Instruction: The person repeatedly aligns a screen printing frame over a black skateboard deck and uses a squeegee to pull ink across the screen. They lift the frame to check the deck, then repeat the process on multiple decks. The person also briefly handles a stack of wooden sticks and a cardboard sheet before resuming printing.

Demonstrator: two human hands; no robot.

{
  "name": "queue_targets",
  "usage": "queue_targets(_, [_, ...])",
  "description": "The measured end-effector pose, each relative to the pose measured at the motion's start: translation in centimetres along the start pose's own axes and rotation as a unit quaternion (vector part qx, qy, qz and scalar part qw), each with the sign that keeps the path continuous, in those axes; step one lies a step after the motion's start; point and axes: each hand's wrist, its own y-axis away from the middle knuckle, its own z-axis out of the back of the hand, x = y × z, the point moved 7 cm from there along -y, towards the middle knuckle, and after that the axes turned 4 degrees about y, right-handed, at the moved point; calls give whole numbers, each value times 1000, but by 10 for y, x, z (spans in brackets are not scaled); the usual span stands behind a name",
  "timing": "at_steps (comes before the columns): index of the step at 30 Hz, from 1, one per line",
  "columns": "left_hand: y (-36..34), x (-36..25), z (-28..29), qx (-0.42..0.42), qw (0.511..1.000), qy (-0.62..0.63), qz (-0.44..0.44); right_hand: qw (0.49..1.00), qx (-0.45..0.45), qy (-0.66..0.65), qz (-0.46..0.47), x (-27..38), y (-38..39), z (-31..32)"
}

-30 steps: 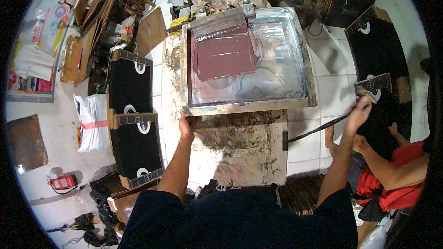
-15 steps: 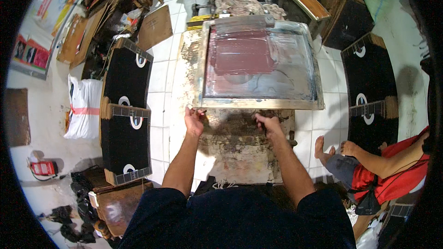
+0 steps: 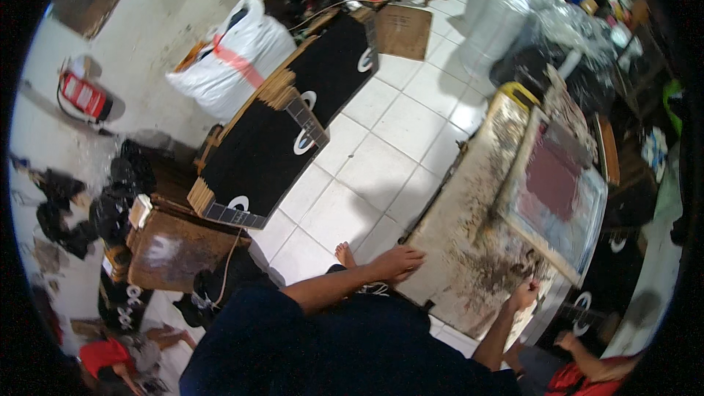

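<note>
My left hand (image 3: 398,263) hovers by the near left part of a stained, pale work table (image 3: 447,249), its fingers loosely stretched with nothing seen in them. Over the table's right side my right hand (image 3: 523,295) is curled, just short of the near end of a printing screen. Whatever its fingers hold, if anything, is hidden. That screen has a wooden frame (image 3: 541,251) and is tilted over the table. A patch of maroon ink (image 3: 551,180) covers part of its mesh, and grey smears surround the patch.
Stacks of black printed panels (image 3: 257,154) stand on the left, with a white sack (image 3: 235,55) behind them. White floor tiles (image 3: 367,176) lie between panels and table. A co-worker in red (image 3: 594,374) sits at lower right; another person (image 3: 110,358) is at lower left.
My view has swung left, so the table and screen now appear further right. My left hand has come away from the screen's near edge; my right hand stays close to the screen.
</note>
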Motion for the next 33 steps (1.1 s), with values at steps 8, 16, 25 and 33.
queue_targets(8, [457,246,162,-260,646,-16,717,917,315,-150,194,274,207,-179])
queue_targets(16, [599,224,239,-442,572,-91,685,763,599,56,239,485,437,-315])
queue_targets(25, [516,178,151,-402,335,384,761,629,661,-9,408,667,749,-569])
queue_targets(33, [445,179,268,-572,332,261,703,621,670,-31,405,716,835,-621])
